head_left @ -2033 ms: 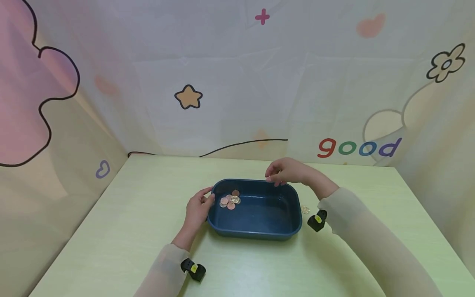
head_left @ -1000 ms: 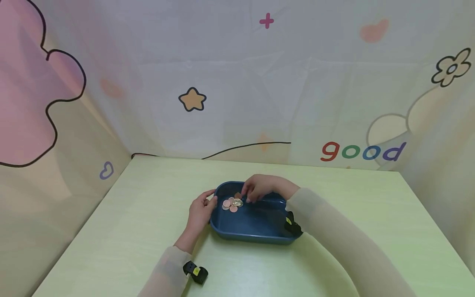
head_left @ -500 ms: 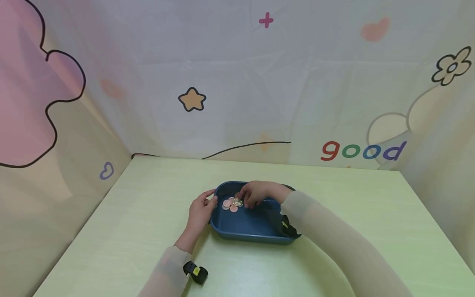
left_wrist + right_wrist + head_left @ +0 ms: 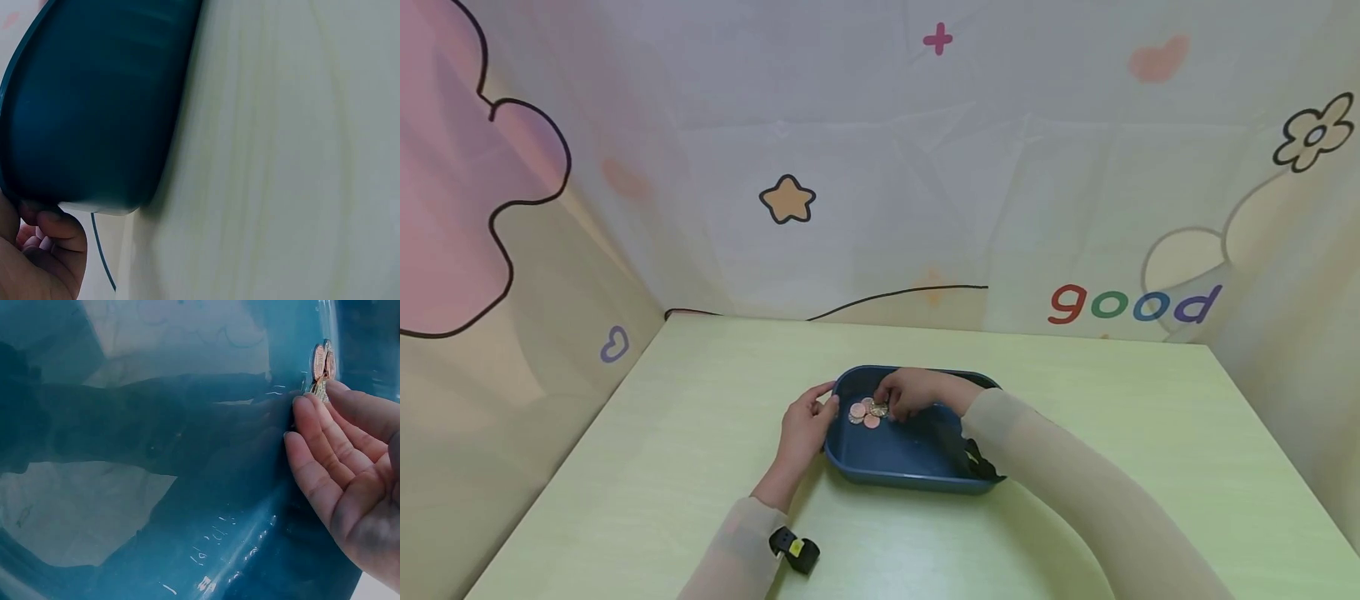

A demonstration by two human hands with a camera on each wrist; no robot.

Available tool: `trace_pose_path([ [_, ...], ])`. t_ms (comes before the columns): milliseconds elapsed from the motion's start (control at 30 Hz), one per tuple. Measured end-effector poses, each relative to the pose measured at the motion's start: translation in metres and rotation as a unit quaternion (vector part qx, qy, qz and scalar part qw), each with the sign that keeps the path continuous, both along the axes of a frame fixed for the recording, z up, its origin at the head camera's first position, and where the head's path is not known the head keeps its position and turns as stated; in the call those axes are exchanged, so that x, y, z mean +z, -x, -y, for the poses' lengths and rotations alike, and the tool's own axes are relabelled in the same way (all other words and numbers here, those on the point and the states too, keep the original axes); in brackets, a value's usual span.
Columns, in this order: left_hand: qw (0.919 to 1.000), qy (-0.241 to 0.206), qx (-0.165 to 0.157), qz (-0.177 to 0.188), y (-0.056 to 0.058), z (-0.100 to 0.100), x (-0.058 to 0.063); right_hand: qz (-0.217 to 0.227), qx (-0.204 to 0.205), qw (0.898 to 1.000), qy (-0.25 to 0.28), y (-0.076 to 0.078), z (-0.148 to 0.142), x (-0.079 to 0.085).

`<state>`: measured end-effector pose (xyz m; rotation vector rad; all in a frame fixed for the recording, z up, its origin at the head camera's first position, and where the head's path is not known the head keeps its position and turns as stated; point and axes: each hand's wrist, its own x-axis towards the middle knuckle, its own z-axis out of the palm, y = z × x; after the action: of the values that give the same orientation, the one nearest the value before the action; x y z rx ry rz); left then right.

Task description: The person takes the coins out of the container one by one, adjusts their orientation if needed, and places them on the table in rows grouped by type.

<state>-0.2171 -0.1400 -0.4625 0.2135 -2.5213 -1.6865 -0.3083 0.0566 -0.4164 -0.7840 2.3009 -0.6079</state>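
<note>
A dark blue rectangular tub [image 4: 910,480] stands on the table. In the head view my left hand [image 4: 802,429] grips the tub's left end, thumb at the rim; in the left wrist view its curled fingers lie against the tub's corner. My right hand [image 4: 912,392] reaches inside, fingers bent down at a small pile of coins [image 4: 858,411]. Copper and gold coins overlap on the tub floor near the left end. In the right wrist view a gold coin [image 4: 320,392] shows between thumb and fingertips. The right hand covers part of the pile.
The pale green table [image 4: 662,467] extends around the tub. A printed cloth [image 4: 865,167] hangs behind it and at the sides. A black wrist camera [image 4: 795,550] sits on the left sleeve; the right sleeve [image 4: 1067,458] crosses the tub's right end.
My right hand has come from the tub's far rim down into it, then slid left onto the coins, covering a copper one. A coin right of the tub is no longer visible. The left hand stays.
</note>
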Motion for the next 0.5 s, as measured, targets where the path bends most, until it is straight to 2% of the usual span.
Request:
trace_pose_path([
  [300, 1.0, 0.001, -0.001, -0.002, 0.0001, 0.0014, 0.0006, -0.015, 0.003, 1.0, 0.004, -0.0011, 0.0025, -0.0007],
  [500, 1.0, 0.002, 0.002, 0.0, -0.0005, 0.0002, 0.001, -0.047, 0.004, 0.999, 0.002, -0.0033, 0.0051, -0.0039],
])
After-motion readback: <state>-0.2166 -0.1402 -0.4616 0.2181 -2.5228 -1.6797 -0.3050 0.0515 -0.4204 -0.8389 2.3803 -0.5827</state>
